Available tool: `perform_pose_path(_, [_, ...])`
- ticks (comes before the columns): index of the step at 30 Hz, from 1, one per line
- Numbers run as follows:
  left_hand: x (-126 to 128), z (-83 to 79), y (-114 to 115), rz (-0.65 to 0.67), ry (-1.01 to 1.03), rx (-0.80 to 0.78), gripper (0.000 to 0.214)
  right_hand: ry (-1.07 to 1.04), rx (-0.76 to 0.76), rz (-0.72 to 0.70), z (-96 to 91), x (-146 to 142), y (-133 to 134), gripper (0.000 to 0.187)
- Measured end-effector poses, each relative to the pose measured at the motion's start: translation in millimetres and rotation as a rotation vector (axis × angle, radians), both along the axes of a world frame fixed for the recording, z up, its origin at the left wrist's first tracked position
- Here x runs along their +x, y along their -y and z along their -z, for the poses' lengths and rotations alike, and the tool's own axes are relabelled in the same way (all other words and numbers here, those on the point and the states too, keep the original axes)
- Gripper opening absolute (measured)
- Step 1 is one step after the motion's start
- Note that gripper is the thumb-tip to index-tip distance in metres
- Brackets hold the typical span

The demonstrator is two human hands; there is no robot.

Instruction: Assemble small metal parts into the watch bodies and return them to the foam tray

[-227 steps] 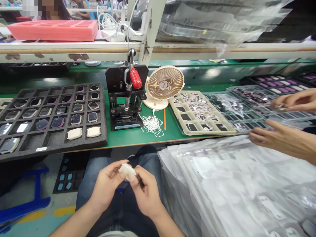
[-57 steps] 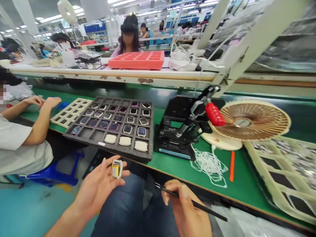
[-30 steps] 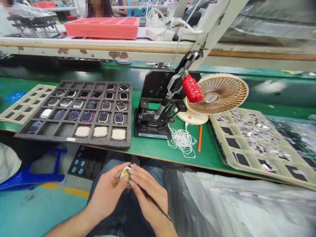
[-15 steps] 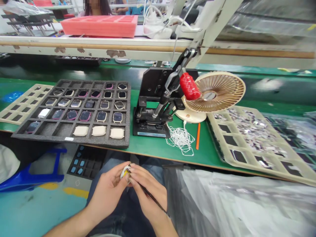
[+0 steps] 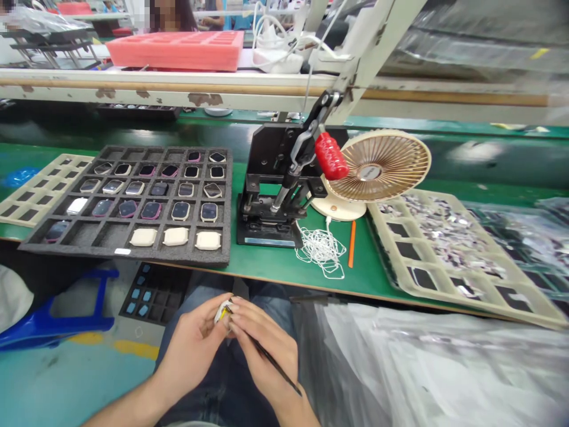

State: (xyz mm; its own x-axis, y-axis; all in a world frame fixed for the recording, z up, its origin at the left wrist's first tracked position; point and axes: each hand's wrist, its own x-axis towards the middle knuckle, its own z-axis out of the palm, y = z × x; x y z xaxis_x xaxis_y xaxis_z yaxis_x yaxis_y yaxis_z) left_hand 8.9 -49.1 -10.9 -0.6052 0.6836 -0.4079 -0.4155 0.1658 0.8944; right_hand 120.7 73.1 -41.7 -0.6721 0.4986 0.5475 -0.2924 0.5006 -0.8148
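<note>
Over my lap, my left hand pinches a small white watch case between thumb and fingers. A bit of yellow shows inside it; most of the piece is covered by my fingers. My right hand is closed around a thin black stick-like tool, probably tweezers, whose tip reaches the watch case. The tool's back end lies across my right palm toward the wrist. On the bench beyond, a dark foam tray holds several watches, some with dark screens and some with pale backs up.
A black hand press with a red lever grip stands mid-bench. Beside it are a fan, a coiled white cable and an orange stick. A beige parts tray sits right; plastic sheeting hangs near my right arm.
The bench scene has shifted slightly left in view. Both hands keep their grips, with only slight movement of the fingers and tool at the watch case.
</note>
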Motion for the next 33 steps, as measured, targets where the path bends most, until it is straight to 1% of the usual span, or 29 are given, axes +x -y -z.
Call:
perform_pose_path(7, [-1,3.3,2,0.032,-0.098,-0.041,0.046,0.013,0.035,-0.022,1.9,2,-1,0.041])
perform_pose_path(14, [-1,3.8,3,0.043,-0.094,-0.037,0.044,0.023,0.054,-0.024,4.2,4,-2,0.041])
perform_pose_path(19, [-2,5.2,2,0.054,-0.114,-0.048,0.044,0.037,0.028,-0.015,3.7,5,-4,0.039])
perform_pose_path(22, [-2,6.8,3,0.058,-0.175,-0.078,0.044,0.038,0.025,-0.022,6.9,5,-4,0.039])
perform_pose_path(24, [-2,7.3,2,0.063,-0.19,-0.092,0.043,0.028,0.04,-0.029,11.2,6,-2,0.043])
perform_pose_path(26, [0,6.7,1,0.06,-0.134,-0.067,0.043,0.003,0.066,-0.018,16.2,6,0,0.049])
perform_pose_path(29, [1,3.3,-3,0.035,0.036,0.016,0.05,-0.048,0.072,0.039,22.4,6,5,0.053])
perform_pose_path(31, [0,0.6,-5,0.028,0.147,0.046,0.055,-0.061,0.043,0.075,25.2,6,7,0.05])
perform_pose_path(33, [-2,-1.1,-5,0.041,0.225,0.071,0.057,-0.055,-0.001,0.106,27.9,6,9,0.044])
